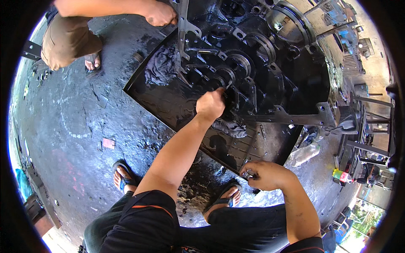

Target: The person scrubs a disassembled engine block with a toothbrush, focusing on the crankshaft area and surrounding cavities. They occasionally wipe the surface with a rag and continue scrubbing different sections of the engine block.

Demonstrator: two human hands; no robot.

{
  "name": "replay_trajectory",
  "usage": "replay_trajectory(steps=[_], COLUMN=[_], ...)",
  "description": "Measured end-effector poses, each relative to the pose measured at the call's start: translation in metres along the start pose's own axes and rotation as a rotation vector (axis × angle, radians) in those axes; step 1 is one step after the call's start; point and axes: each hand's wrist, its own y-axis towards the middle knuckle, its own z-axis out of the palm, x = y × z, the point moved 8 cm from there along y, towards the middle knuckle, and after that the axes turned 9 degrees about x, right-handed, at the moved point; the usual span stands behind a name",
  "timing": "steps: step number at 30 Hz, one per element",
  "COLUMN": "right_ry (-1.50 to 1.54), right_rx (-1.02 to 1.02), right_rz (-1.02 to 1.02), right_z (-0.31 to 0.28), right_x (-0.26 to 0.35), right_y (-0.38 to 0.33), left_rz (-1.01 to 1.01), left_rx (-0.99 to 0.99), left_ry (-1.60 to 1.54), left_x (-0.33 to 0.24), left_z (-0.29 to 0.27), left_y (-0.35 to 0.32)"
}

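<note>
A large, oily black engine block (291, 90) lies over a shallow metal tray (162, 110), its row of round bearing saddles (240, 63) facing up. My left hand (211, 103) reaches to the near end of that row, closed, with its fingertips hidden against the block. Whatever it grips there cannot be made out. Close to the tray's near edge, my right hand (265, 175) is curled round a small, dark, shiny piece (252, 173) whose kind does not show. A dark crumpled rag (230, 128) lies in the tray beside my left hand.
Another rag (160, 66) rests at the tray's far left. A co-worker's hand (162, 14) touches the block's far left edge. On the oily floor are a see-through plastic bottle (304, 154), a green and red bottle (342, 176) and a pink piece (108, 143). Metal racks (371, 126) stand at right.
</note>
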Motion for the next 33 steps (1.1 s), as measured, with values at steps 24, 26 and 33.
replay_trajectory(steps=[24,26,33], right_ry=[-0.035,-0.034,-0.038], right_rx=[-0.027,-0.029,-0.071], right_rz=[-0.011,-0.024,-0.026], right_z=[0.001,0.001,-0.004], right_x=[0.013,0.015,0.022], right_y=[0.007,0.007,0.0], left_rz=[-0.008,-0.07,-0.093], left_rx=[0.104,-0.071,0.129], left_ry=[-0.001,-0.145,-0.239], left_x=[-0.007,-0.004,0.001], left_z=[0.02,0.006,0.024], left_y=[-0.051,-0.051,-0.085])
